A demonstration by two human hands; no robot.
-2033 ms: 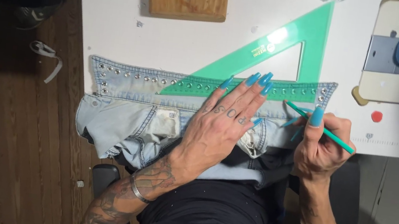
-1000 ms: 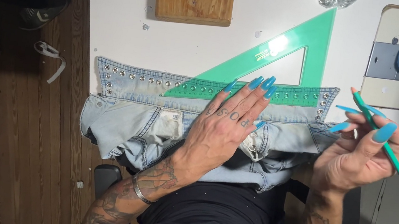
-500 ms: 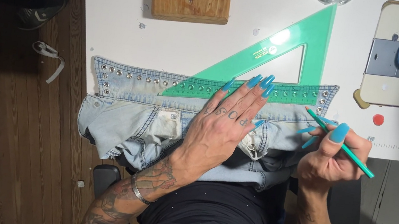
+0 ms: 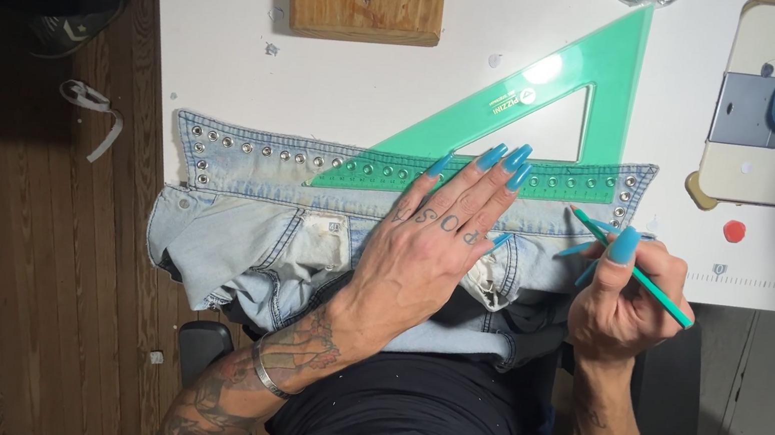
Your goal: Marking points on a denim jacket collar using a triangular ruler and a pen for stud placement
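While our left hand [image 4: 429,244] lies flat and open on the pale jeans [image 4: 284,233], its blue nails press the bottom edge of the green triangle ruler [image 4: 567,91]. The jeans are spread across the near edge of the white table [image 4: 213,21], hanging down toward our lap. Our right hand [image 4: 623,301] is closed around a teal pencil [image 4: 637,273], its tip at the studded waistband just below the ruler.

No packages, signs or screens, only a small white printed mark on the green set square [image 4: 533,117]
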